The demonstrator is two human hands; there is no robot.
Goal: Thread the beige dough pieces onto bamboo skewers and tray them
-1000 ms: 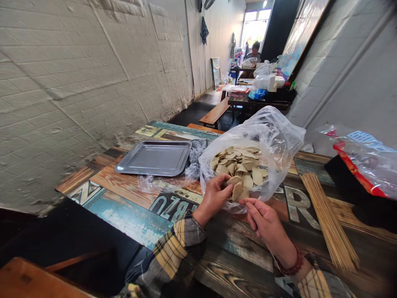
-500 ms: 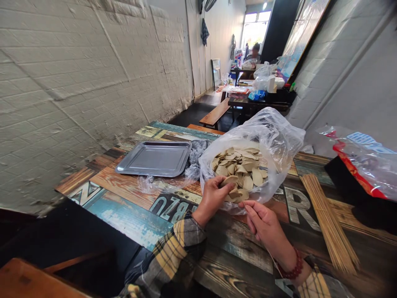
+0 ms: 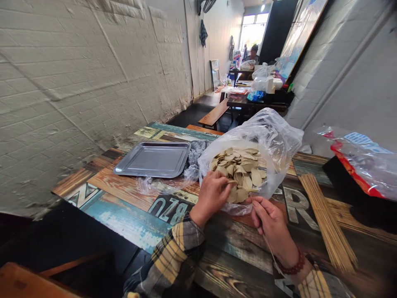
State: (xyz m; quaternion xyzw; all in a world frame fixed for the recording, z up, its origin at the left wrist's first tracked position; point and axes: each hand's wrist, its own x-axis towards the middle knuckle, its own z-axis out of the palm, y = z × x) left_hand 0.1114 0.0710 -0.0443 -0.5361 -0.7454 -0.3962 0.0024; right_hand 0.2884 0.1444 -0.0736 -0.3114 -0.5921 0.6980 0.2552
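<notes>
Left hand [image 3: 214, 196] — seemingly pinching slice [image 3: 232, 182] | right hand [image 3: 273, 225] — gripping skewer [image 3: 272, 253] | tabletop lettering [image 3: 290, 207]: "R"

Letters [image 3: 169, 210], including "R" [image 3: 299, 208], on tabletop [image 3: 124, 221]

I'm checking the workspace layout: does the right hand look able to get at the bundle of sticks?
Probably yes: the bundle of sticks lies on the table beside the right hand, with nothing seen standing between them. The hand does pinch a thin stick, though.
</notes>
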